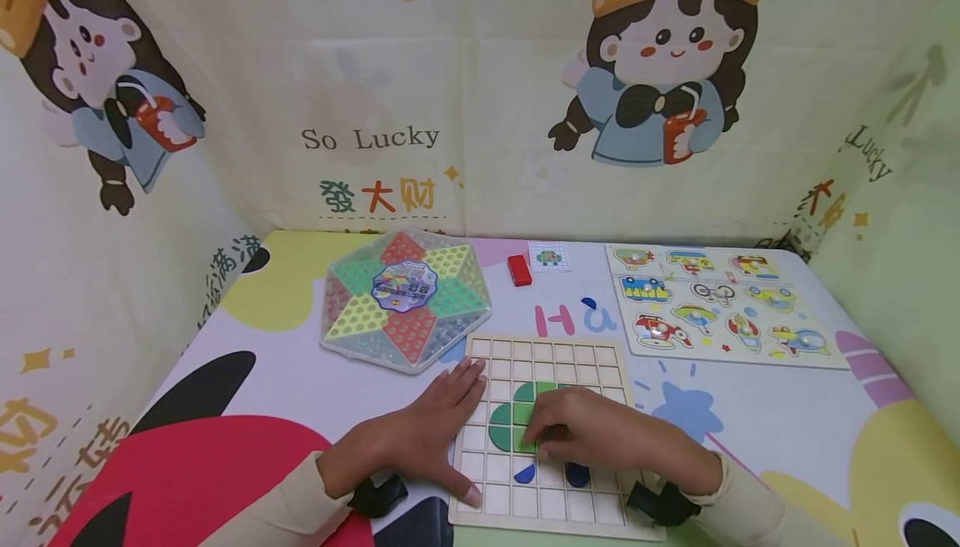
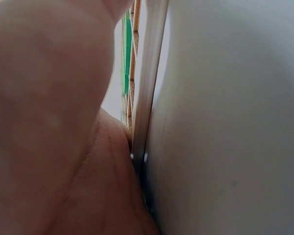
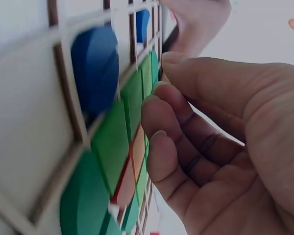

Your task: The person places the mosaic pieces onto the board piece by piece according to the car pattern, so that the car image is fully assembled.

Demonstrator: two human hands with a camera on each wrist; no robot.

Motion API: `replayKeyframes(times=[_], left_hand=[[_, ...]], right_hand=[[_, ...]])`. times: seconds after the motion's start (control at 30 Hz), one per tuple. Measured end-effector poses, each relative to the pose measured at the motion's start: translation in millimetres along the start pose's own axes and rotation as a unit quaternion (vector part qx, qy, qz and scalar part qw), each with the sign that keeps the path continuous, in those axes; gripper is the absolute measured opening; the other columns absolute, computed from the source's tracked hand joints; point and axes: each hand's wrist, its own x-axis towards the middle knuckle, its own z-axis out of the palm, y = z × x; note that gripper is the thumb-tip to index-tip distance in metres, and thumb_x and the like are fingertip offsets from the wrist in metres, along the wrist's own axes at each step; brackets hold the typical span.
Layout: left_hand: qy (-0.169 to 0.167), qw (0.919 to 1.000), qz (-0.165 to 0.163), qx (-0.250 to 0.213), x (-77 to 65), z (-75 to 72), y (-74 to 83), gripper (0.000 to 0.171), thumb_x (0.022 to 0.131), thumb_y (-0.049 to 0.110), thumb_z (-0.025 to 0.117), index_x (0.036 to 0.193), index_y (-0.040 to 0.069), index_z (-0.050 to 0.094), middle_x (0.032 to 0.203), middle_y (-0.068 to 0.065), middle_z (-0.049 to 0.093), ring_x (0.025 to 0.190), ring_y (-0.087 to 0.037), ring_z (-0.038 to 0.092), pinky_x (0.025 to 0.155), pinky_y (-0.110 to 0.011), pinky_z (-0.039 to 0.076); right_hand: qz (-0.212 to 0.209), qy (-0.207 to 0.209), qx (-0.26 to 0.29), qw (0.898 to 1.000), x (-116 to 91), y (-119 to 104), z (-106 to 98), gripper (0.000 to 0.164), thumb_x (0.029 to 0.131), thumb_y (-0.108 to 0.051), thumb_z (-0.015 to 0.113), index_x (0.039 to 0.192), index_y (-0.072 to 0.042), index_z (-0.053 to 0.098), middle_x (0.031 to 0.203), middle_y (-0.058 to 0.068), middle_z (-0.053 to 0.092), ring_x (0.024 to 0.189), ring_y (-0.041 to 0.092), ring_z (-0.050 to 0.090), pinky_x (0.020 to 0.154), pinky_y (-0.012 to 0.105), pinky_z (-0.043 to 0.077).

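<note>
A wooden grid board (image 1: 487, 516) holds dark green rounded tiles (image 1: 501, 428) and light green square tiles (image 1: 522, 414). My left hand (image 1: 435, 422) lies spread along the board's left edge, thumb at the lower corner, fingertips at the upper side. Above the middle of the grid is my right hand (image 1: 588, 426), fingers loosely bent, fingertips right at a light green tile near the lower left. Nothing shows between its thumb and fingers (image 3: 162, 156) in the right wrist view. A reddish tile (image 3: 126, 182) sits among the green ones there. Two blue pieces (image 1: 524, 474) (image 1: 577, 474) lie lower on the grid.
Behind the board are a hexagonal clear-lidded game box (image 1: 408, 301), a red block (image 1: 519, 270), a small pattern card (image 1: 550, 257) and a dark blue piece (image 1: 589, 303). A vehicle puzzle board (image 1: 720, 351) lies at the back right. Printed cloth walls surround the table.
</note>
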Motion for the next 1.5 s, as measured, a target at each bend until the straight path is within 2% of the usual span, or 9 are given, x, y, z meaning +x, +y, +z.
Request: replayKeyframes(times=[0.17, 0.33, 0.5, 0.7, 0.9, 1.2, 1.5], left_hand=[[-0.001, 1.0, -0.001, -0.001, 0.4, 0.2, 0.0, 0.127, 0.071, 0.074, 0.068, 0.156, 0.006, 0.005, 0.162, -0.005, -0.014, 0.145, -0.022, -0.018, 0.115, -0.05, 0.0], [-0.001, 1.0, -0.002, 0.001, 0.3, 1.0, -0.9, 0.127, 0.07, 0.075, 0.068, 0.156, 0.006, 0.004, 0.162, -0.004, -0.015, 0.145, -0.021, -0.018, 0.115, -0.05, 0.0], [0.003, 1.0, 0.003, 0.001, 0.3, 2.4, -2.2, 0.127, 0.071, 0.074, 0.068, 0.156, 0.006, 0.004, 0.162, -0.005, -0.015, 0.145, -0.022, -0.019, 0.115, -0.051, 0.0], [0.005, 0.9999, 0.01, -0.008, -0.6, 4.0, -2.6, 0.126, 0.071, 0.074, 0.068, 0.156, 0.006, 0.004, 0.162, -0.006, -0.014, 0.145, -0.022, -0.018, 0.115, -0.053, 0.001], [0.007, 0.9999, 0.01, -0.006, 0.0, 3.1, -2.0, 0.127, 0.071, 0.074, 0.067, 0.156, 0.007, 0.004, 0.162, -0.005, -0.014, 0.145, -0.021, -0.018, 0.115, -0.053, 0.001], [0.006, 0.9999, 0.006, -0.006, -0.1, 0.7, -0.5, 0.126, 0.071, 0.073, 0.068, 0.156, 0.006, 0.003, 0.162, -0.006, -0.014, 0.145, -0.023, -0.018, 0.115, -0.053, 0.001], [0.004, 0.9999, 0.004, -0.009, -0.5, 1.8, -1.6, 0.126, 0.071, 0.073, 0.068, 0.157, 0.007, 0.003, 0.162, -0.004, -0.014, 0.145, -0.021, -0.019, 0.115, -0.052, 0.0]], right_hand=[[0.019, 0.031, 0.013, 0.999, -2.5, 9.5, -6.6, 0.013, 0.09, -0.012, 0.071, 0.099, -0.021, 0.075, 0.093, -0.017, 0.061, 0.082, 0.001, 0.055, 0.074, 0.022, 0.051], [0.028, 0.048, -0.016, 0.998, -2.7, 14.5, -10.9, 0.011, 0.09, -0.014, 0.072, 0.099, -0.019, 0.074, 0.093, -0.016, 0.06, 0.083, 0.003, 0.055, 0.074, 0.022, 0.051], [0.033, 0.069, -0.019, 0.997, -1.4, 27.0, -17.2, 0.014, 0.089, -0.01, 0.072, 0.101, -0.016, 0.075, 0.096, -0.013, 0.062, 0.082, 0.004, 0.055, 0.073, 0.023, 0.051], [0.051, 0.118, -0.012, 0.992, 0.3, 43.4, -23.3, 0.015, 0.088, -0.007, 0.073, 0.101, -0.013, 0.075, 0.094, -0.01, 0.064, 0.079, 0.007, 0.055, 0.068, 0.023, 0.051], [0.099, 0.178, -0.014, 0.979, 2.7, 58.4, -35.6, 0.015, 0.087, -0.005, 0.073, 0.101, -0.01, 0.075, 0.092, -0.008, 0.065, 0.078, 0.012, 0.054, 0.067, 0.024, 0.05], [0.176, 0.248, -0.017, 0.952, 4.1, 87.1, -53.2, 0.017, 0.087, -0.005, 0.072, 0.104, -0.006, 0.074, 0.092, -0.001, 0.066, 0.082, 0.018, 0.058, 0.074, 0.031, 0.052], [0.205, 0.298, -0.006, 0.932, 9.8, 108.3, -64.6, 0.018, 0.09, -0.003, 0.068, 0.107, -0.001, 0.073, 0.101, 0.01, 0.066, 0.089, 0.025, 0.059, 0.079, 0.04, 0.052]])
